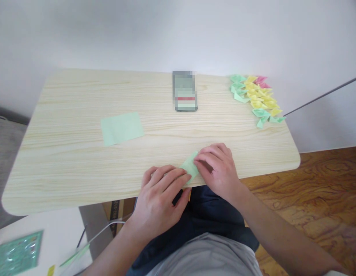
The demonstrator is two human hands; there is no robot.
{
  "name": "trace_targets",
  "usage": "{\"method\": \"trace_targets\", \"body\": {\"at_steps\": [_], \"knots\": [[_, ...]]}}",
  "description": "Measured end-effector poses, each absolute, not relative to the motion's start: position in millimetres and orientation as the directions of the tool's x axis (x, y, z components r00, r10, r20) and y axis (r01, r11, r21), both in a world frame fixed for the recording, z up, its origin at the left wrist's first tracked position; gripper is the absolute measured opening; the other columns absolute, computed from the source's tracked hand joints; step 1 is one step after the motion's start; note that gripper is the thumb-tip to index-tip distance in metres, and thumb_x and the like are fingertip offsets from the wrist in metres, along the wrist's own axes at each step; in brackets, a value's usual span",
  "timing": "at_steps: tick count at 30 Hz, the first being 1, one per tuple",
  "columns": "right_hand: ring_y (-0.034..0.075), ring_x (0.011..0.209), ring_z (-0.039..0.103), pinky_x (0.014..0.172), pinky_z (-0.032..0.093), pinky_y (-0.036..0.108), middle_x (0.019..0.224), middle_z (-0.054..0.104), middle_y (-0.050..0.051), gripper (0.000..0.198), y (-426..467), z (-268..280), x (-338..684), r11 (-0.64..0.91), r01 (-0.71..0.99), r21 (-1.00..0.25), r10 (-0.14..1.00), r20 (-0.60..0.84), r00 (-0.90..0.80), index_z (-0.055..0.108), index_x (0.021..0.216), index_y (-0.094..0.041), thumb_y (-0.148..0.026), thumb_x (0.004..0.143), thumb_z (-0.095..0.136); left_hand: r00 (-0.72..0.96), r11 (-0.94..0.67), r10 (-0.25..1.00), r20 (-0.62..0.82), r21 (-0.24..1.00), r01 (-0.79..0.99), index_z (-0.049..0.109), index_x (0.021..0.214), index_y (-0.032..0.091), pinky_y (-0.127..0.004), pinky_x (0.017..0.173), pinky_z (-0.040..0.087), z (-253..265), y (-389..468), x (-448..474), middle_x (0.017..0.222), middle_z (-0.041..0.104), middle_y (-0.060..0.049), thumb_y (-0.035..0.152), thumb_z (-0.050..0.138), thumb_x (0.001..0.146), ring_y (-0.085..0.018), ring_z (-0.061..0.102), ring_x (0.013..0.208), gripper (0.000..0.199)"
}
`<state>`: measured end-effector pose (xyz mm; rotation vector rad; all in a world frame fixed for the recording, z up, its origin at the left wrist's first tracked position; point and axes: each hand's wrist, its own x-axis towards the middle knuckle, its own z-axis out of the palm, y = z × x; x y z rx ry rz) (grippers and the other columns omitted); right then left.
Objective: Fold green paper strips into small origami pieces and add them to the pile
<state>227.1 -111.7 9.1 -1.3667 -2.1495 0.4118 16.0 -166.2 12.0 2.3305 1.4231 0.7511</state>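
Observation:
A small folded piece of green paper [191, 167] lies near the table's front edge, between my two hands. My left hand [163, 188] holds it down with its fingertips, the fingers side by side and the thumb lower, by the table edge. At its upper right edge, my right hand [216, 166] pinches the paper between thumb and fingers. Part of the paper is hidden under the fingers. Farther left on the table rests a flat green sheet [122, 128].
A phone [185, 92] with a blurred screen lies at the back of the wood-grain table [74, 168]. Several folded paper pieces [257, 96] in green, yellow and pink are grouped at the back right. Below left, a green plastic packet [18, 253] sits on a white surface.

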Motion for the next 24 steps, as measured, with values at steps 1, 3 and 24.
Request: {"method": "trace_targets", "body": {"at_steps": [1,3,24], "knots": [[0.024,0.108,0.059,0.099,0.044,0.045,0.107,0.073,0.003,0.009,-112.5,9.7,228.0,0.446,0.726,-0.524,0.895,0.286,-0.343,0.073,0.099,-0.027,-0.028,0.098,0.064,0.371,-0.457,0.889,0.267,0.510,0.729,0.071,0.118,0.031,-0.047,0.104,0.042,11.9,-166.1,16.2,0.120,0.075,-0.001,0.023,0.071,0.089,-0.026,0.062,0.117,0.030],[0.024,0.111,0.059,0.100,0.043,0.045,0.111,0.074,0.004,0.011,-114.3,11.0,230.9,0.464,0.722,-0.513,0.886,0.273,-0.375,0.074,0.103,-0.027,-0.029,0.098,0.064,0.374,-0.453,0.891,0.256,0.510,0.731,0.072,0.118,0.031,-0.047,0.104,0.041,11.8,-166.3,17.0,0.120,0.074,-0.002,0.023,0.070,0.090,-0.026,0.063,0.116,0.029],[0.023,0.114,0.061,0.101,0.045,0.044,0.115,0.076,0.000,0.011,-125.8,6.6,240.5,0.522,0.682,-0.512,0.852,0.284,-0.439,0.075,0.103,-0.030,-0.028,0.097,0.066,0.399,-0.501,0.865,0.304,0.503,0.704,0.075,0.111,0.032,-0.043,0.099,0.043,11.1,-160.9,18.2,0.117,0.074,-0.002,0.021,0.070,0.091,-0.024,0.061,0.112,0.023]]}}
